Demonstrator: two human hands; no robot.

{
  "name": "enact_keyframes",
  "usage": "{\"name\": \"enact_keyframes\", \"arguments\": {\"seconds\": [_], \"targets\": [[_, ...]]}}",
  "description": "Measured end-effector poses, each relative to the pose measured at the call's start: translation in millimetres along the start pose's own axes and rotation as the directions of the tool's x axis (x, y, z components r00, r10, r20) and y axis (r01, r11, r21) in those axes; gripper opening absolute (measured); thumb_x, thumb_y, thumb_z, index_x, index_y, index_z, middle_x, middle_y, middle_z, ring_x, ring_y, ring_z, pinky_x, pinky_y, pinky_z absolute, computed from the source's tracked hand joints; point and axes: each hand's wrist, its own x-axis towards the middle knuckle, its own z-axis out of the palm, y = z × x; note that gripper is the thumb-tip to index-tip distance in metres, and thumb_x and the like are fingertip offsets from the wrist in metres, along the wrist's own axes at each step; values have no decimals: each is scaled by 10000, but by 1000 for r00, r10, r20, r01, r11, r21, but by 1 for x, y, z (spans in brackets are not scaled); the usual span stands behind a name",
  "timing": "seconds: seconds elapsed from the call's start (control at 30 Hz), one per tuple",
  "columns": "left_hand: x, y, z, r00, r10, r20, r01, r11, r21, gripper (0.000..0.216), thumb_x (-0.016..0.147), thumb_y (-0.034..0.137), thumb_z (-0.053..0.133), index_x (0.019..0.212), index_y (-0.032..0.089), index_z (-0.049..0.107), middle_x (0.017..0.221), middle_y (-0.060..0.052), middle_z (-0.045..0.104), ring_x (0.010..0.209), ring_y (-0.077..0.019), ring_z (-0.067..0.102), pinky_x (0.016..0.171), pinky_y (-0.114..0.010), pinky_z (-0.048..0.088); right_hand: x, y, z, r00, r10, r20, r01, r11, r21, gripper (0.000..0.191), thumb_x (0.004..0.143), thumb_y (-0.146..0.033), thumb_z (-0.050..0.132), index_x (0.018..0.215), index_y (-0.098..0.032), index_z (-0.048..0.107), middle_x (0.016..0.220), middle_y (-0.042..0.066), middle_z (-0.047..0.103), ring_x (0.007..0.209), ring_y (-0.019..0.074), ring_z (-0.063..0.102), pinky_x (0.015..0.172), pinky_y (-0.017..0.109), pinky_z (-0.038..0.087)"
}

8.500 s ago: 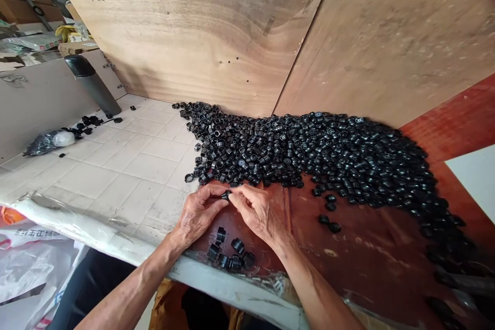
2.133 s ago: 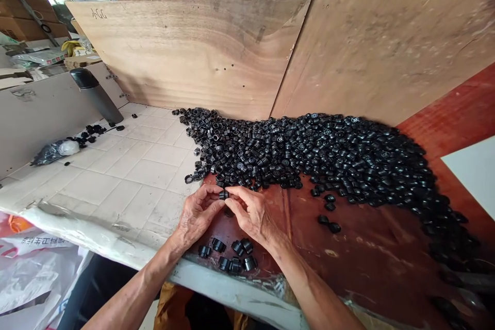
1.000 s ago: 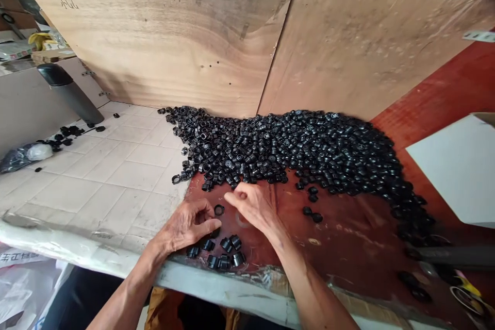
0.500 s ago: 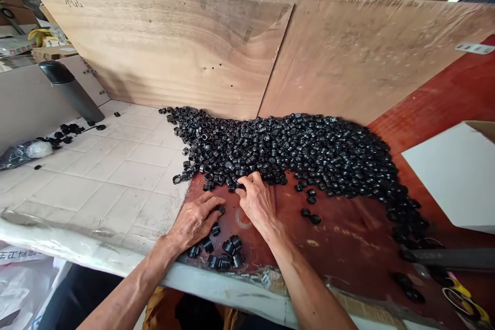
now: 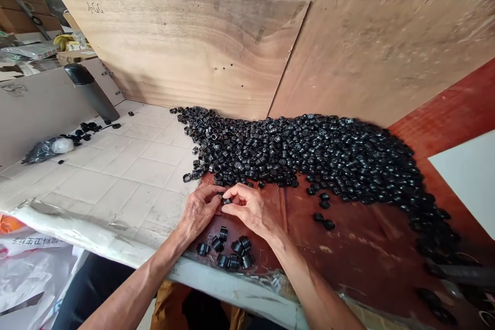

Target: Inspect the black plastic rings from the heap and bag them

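Note:
My left hand [image 5: 199, 211] and my right hand [image 5: 249, 210] meet over the front of the red-brown board, fingertips almost touching. Each is closed in a pinch. Between them shows a small black plastic cap [image 5: 227, 200], partly covered by the fingers; the right fingers grip it. The left fingers close on a black plastic piece mostly hidden by them. Just beyond my hands lies a big heap of black plastic caps and rings [image 5: 328, 154]. Nearer to me, below my hands, several assembled-looking black caps [image 5: 234, 261] sit in a loose group.
A plywood wall [image 5: 185, 51] closes off the back. On the white tiled surface [image 5: 147, 175] at left stand a grey bottle [image 5: 98, 95] and a plastic bag [image 5: 40, 150] near scattered black bits. At right is a white box [image 5: 469, 180]. A few caps [image 5: 324, 220] lie apart from the heap.
My right hand has come back from the edge of the heap with a cap. My left hand has moved up to meet it. The view has shifted slightly left.

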Motion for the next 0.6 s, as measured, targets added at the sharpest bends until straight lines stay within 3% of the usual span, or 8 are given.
{"name": "enact_keyframes", "arguments": {"seconds": [0.1, 0.17, 0.3, 0.47, 0.6], "targets": [[0, 1, 1, 1000, -6, 16, 7, 997, -80, 264, 834, 341, 719, 1028, 188, 812, 872, -49, 811, 637, -163, 732, 610, -260, 612, -1, -1, 4, 999, -42, -13, 43, 998, 39, 136, 788, -224, 729, 920, -210, 755, 886, 9, 705, 729, 153, 640, 650, 257, 506], [-1, 0, 2, 999, -34, -16, 31, 991, -129, 305, 828, 382, 750, 1048, 176, 798, 786, -37, 800, 596, -175, 732, 608, -283, 625, -2, -1, 4, 997, -69, -30, 71, 995, 76, 142, 818, -223, 704, 949, -211, 757, 940, 20, 722, 733, 149, 655, 649, 255, 516], [-3, -1, 1, 996, -3, -86, -1, 999, -39, 252, 819, 334, 754, 1011, 174, 790, 668, -5, 762, 534, -166, 700, 548, -259, 583, -2, 0, 5, 993, -106, -55, 109, 993, 47, 107, 834, -223, 732, 934, -214, 769, 925, 17, 729, 699, 138, 645, 637, 250, 509], [-5, 2, -3, 998, 66, -22, -67, 998, -17, 313, 836, 322, 759, 1117, 192, 808, 981, -57, 833, 809, -204, 765, 744, -291, 612, 2, 8, 8, 982, -155, -108, 155, 988, -9, 64, 829, -212, 755, 892, -201, 752, 917, 27, 695, 695, 140, 634, 620, 251, 507], [-4, 6, -4, 998, -24, 62, 38, 971, -234, 349, 842, 409, 808, 1105, 180, 780, 923, -51, 818, 788, -197, 757, 789, -317, 616, 1, 8, 7, 974, -175, -143, 172, 985, -31, 60, 839, -199, 751, 898, -203, 741, 946, 32, 687, 695, 139, 648, 621, 253, 524]]}}
